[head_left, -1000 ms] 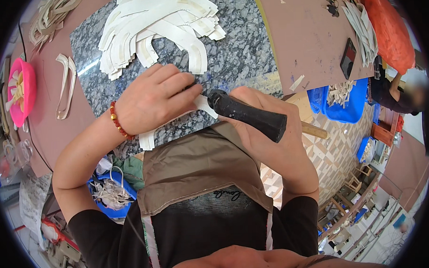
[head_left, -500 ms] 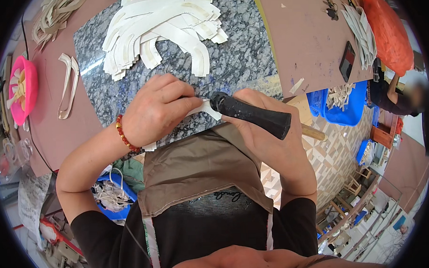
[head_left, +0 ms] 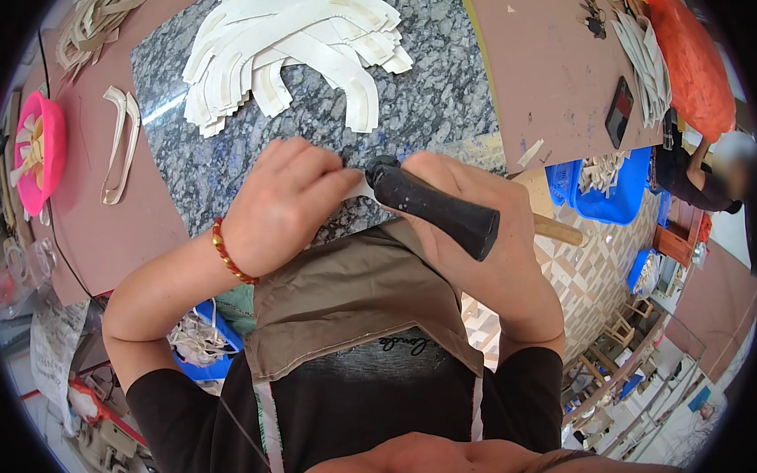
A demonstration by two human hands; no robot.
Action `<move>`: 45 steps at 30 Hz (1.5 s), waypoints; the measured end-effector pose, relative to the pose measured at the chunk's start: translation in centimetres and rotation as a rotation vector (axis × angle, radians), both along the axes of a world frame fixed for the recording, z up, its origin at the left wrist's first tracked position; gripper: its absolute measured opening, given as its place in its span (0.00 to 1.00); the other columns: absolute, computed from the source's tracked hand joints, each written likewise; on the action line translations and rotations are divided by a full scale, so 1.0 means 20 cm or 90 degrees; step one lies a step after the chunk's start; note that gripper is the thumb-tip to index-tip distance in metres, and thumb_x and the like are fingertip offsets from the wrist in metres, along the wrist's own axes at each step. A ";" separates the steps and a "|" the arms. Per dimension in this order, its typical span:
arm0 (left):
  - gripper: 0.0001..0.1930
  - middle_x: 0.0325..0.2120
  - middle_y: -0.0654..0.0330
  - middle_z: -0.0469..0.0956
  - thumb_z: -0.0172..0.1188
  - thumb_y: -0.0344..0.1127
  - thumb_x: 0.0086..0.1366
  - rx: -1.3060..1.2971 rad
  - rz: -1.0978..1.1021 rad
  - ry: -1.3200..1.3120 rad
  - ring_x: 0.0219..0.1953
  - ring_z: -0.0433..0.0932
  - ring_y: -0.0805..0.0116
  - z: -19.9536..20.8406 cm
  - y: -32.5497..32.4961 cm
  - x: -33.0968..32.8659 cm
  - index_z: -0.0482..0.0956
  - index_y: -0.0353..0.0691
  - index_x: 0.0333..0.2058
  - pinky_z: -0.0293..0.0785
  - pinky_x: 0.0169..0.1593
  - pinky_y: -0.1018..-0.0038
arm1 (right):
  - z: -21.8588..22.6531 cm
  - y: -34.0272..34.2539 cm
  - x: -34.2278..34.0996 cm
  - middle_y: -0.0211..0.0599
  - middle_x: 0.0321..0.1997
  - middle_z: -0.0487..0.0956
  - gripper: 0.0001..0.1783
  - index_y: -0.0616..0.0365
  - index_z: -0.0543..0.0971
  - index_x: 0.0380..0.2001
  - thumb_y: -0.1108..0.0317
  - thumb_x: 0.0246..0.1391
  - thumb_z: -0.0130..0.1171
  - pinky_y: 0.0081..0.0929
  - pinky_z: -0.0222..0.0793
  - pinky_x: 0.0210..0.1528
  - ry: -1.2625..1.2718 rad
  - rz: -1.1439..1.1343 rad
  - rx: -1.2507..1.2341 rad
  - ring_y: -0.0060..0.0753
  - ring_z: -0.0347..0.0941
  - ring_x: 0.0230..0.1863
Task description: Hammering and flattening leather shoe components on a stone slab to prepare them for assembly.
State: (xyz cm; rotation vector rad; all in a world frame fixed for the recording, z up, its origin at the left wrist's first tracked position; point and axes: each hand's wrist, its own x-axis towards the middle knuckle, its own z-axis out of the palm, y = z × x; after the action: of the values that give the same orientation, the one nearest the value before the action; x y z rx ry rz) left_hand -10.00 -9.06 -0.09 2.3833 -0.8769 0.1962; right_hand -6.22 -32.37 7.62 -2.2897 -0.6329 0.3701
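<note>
My left hand (head_left: 290, 198), with a red and gold bead bracelet on its wrist, pinches a white strip (head_left: 358, 190) near the front edge of a speckled grey stone slab (head_left: 440, 92). In my right hand (head_left: 508, 197) is a hammer (head_left: 436, 203) with a thick black head and a wooden handle. The narrow end of its head is at the strip, beside my left fingertips; I cannot tell whether it touches. Most of the strip is hidden by my hands. Farther back on the slab lies a pile of curved white strips (head_left: 305, 43).
At the left are a pink basin (head_left: 55, 156) and a loose looped strip (head_left: 118, 145). To the right lie a phone (head_left: 618, 111), keys (head_left: 592, 20) and an orange-red bag (head_left: 689, 63). Blue baskets (head_left: 615, 207) stand below the table edge. Another person (head_left: 693, 171) is at far right.
The hammer head has tilted and shifted slightly left, closer to my left fingers. Less of the white strip shows between my hands. The whole view has shifted a little.
</note>
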 end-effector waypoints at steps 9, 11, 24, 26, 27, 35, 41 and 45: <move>0.17 0.37 0.55 0.78 0.68 0.22 0.51 -0.056 0.040 -0.011 0.38 0.77 0.55 -0.01 -0.02 -0.05 0.83 0.33 0.42 0.75 0.41 0.63 | -0.02 -0.01 0.03 0.41 0.31 0.80 0.06 0.62 0.83 0.38 0.80 0.56 0.68 0.27 0.73 0.35 -0.065 0.014 -0.014 0.39 0.79 0.30; 0.17 0.37 0.55 0.78 0.68 0.22 0.51 -0.049 0.048 -0.018 0.38 0.77 0.55 -0.01 -0.01 -0.06 0.83 0.33 0.43 0.76 0.41 0.63 | -0.04 0.02 0.00 0.41 0.31 0.81 0.06 0.61 0.82 0.37 0.78 0.56 0.69 0.30 0.74 0.33 0.013 -0.006 0.046 0.42 0.80 0.29; 0.21 0.43 0.51 0.78 0.64 0.27 0.53 0.043 0.075 -0.036 0.43 0.79 0.54 0.01 0.00 -0.17 0.81 0.28 0.48 0.79 0.46 0.63 | -0.07 0.04 -0.03 0.37 0.30 0.75 0.12 0.54 0.75 0.42 0.73 0.55 0.64 0.44 0.72 0.32 -0.104 0.100 -0.042 0.48 0.77 0.31; 0.18 0.41 0.53 0.77 0.62 0.30 0.56 0.052 0.068 -0.033 0.41 0.77 0.58 0.01 0.03 -0.19 0.80 0.29 0.46 0.77 0.44 0.65 | -0.04 0.04 0.02 0.42 0.32 0.81 0.10 0.61 0.82 0.38 0.76 0.53 0.72 0.32 0.74 0.33 -0.055 0.095 -0.036 0.46 0.80 0.30; 0.18 0.41 0.53 0.77 0.62 0.30 0.56 0.050 0.074 -0.032 0.41 0.77 0.58 0.00 0.04 -0.20 0.80 0.29 0.46 0.77 0.44 0.65 | -0.04 0.03 0.04 0.43 0.32 0.81 0.10 0.61 0.82 0.38 0.77 0.53 0.72 0.33 0.75 0.33 -0.071 0.090 -0.043 0.47 0.80 0.30; 0.18 0.41 0.53 0.76 0.61 0.30 0.55 0.080 0.119 -0.033 0.40 0.76 0.59 0.01 0.09 -0.30 0.80 0.29 0.45 0.77 0.43 0.67 | -0.10 0.07 0.00 0.35 0.31 0.76 0.12 0.51 0.75 0.43 0.69 0.55 0.61 0.42 0.72 0.32 -0.114 0.156 -0.042 0.48 0.78 0.33; 0.20 0.42 0.53 0.77 0.66 0.26 0.53 0.036 0.160 0.039 0.42 0.78 0.56 0.04 0.07 -0.35 0.81 0.29 0.47 0.77 0.46 0.64 | 0.00 0.17 -0.05 0.42 0.33 0.82 0.07 0.59 0.82 0.35 0.74 0.54 0.72 0.34 0.76 0.36 -0.038 0.157 0.024 0.46 0.83 0.34; 0.19 0.41 0.53 0.77 0.65 0.25 0.54 0.011 0.177 0.091 0.41 0.78 0.55 0.04 0.14 -0.42 0.81 0.30 0.46 0.76 0.46 0.64 | -0.01 0.16 0.01 0.40 0.33 0.82 0.06 0.58 0.83 0.35 0.74 0.55 0.72 0.33 0.75 0.34 -0.010 0.181 -0.083 0.46 0.82 0.32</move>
State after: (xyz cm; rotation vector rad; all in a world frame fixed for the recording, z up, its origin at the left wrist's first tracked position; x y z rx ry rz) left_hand -18.34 -6.23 0.71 2.4942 -0.4817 0.1251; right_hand -5.99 -29.21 7.36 -2.3292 -0.9714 0.5426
